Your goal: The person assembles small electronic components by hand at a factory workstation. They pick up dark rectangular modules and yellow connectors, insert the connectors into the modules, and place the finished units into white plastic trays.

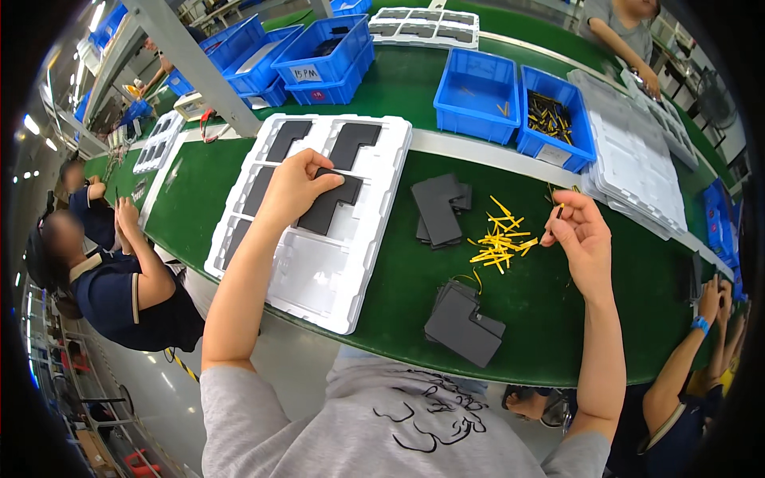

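My left hand (296, 190) is closed on an L-shaped black battery (325, 209), thumb and fingers at its upper edge, in a pocket of the white plastic tray (319, 295). Several similar batteries lie in other pockets of that tray. My right hand (583, 239) is raised over the table, fingertips pinching a small black and yellow strip (560, 211). To the left of this hand lies a loose heap of yellow strips (500, 243). Beside the heap are two stacks of black batteries, one farther back (438, 209) and one near the front edge (460, 325).
A blue bin (476, 94) holds a few strips; another blue bin (550, 119) holds many black and yellow ones. Stacked clear trays (629, 143) stand at right. More blue bins (327, 56) and a grey post (191, 64) are behind. Co-workers sit at both sides.
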A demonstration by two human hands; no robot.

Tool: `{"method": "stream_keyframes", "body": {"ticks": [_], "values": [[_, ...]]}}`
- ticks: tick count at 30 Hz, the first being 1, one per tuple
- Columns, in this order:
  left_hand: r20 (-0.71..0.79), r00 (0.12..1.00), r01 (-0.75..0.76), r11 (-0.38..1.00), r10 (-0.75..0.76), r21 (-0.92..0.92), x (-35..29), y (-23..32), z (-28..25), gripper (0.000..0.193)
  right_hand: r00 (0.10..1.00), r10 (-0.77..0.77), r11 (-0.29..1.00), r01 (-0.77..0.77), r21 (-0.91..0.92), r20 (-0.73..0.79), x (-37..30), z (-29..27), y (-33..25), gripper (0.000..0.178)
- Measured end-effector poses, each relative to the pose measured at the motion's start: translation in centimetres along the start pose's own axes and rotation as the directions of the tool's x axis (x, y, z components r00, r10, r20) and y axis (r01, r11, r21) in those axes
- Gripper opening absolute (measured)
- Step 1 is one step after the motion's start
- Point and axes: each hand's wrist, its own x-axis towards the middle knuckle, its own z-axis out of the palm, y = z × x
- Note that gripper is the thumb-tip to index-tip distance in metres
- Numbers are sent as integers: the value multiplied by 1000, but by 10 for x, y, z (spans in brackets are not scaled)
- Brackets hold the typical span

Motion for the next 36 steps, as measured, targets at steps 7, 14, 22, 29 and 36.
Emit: {"method": "stream_keyframes", "body": {"ticks": [7,14,22,29,36], "values": [[-125,969,-154,915,214,374,-12,18,11,31,997,66,995,-63,-73,30,-2,-6,2,28],[144,880,-402,872,452,-278,-25,70,43,8,986,137,966,-112,-235,92,-1,13,-2,9],[436,725,-474,845,534,-247,-38,143,99,14,990,-55,913,102,-395,128,-8,14,-8,8],[427,753,-420,865,501,-276,-40,142,111,8,963,-189,874,253,-415,190,-5,16,-3,8],[336,605,-775,631,722,40,-45,136,112,6,998,-68,994,68,-80,-6,-4,8,-1,8]]}}
